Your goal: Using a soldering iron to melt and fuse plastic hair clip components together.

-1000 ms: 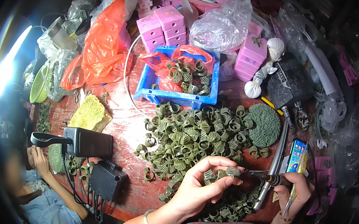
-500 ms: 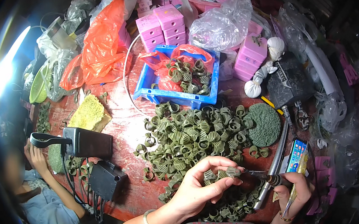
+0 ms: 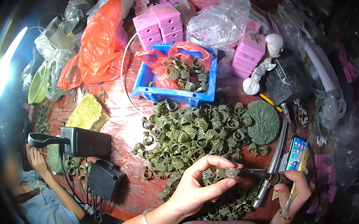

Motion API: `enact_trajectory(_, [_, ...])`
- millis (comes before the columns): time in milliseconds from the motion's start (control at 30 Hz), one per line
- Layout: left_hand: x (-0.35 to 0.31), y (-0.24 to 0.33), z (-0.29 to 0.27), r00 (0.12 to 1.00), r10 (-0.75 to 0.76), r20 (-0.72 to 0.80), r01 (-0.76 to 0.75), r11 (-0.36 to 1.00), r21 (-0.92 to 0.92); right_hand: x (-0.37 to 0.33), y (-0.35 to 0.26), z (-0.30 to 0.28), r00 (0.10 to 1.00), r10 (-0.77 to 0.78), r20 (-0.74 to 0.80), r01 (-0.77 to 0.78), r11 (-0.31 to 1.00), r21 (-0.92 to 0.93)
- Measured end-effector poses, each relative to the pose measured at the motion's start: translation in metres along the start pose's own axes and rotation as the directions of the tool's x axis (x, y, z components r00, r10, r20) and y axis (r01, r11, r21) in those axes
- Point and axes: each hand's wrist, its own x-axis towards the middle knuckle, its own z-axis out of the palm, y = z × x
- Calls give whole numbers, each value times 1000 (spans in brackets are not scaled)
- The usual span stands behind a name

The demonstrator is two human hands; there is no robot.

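Tool [image 3: 274, 178] in R hand [image 3: 298, 188] pts L, axis prob. crosswise.

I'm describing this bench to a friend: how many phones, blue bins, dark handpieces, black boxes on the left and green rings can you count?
Phone: 1
Blue bin: 1
Dark handpiece, in the right hand: 1
Black boxes on the left: 2
Total: 5, leaving out the green rings, which overlap too much to count.

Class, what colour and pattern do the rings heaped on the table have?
The rings are dull green, many with stripes; the head view shows them best.
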Motion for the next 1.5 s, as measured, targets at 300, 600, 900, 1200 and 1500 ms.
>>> enact_trajectory(300, [3,-1,0,986,169,4,-165,959,229,4,0,0,999,-31,14,31,999,14])
enact_trajectory(600, [7,-9,-4,939,336,78,-339,860,381,4,-5,-1,1000,7,27,-8,999,41])
enact_trajectory(900, [-4,5,6,999,-33,13,35,984,-174,12,15,3,964,244,-102,-258,952,-164])
enact_trajectory(1200, [1,3,-9,960,-108,257,226,843,-488,15,19,7,982,173,-78,-187,952,-243])
enact_trajectory(1500, [4,-1,-10,962,-140,236,250,801,-545,-5,-1,6,995,30,-90,-30,1000,-5])
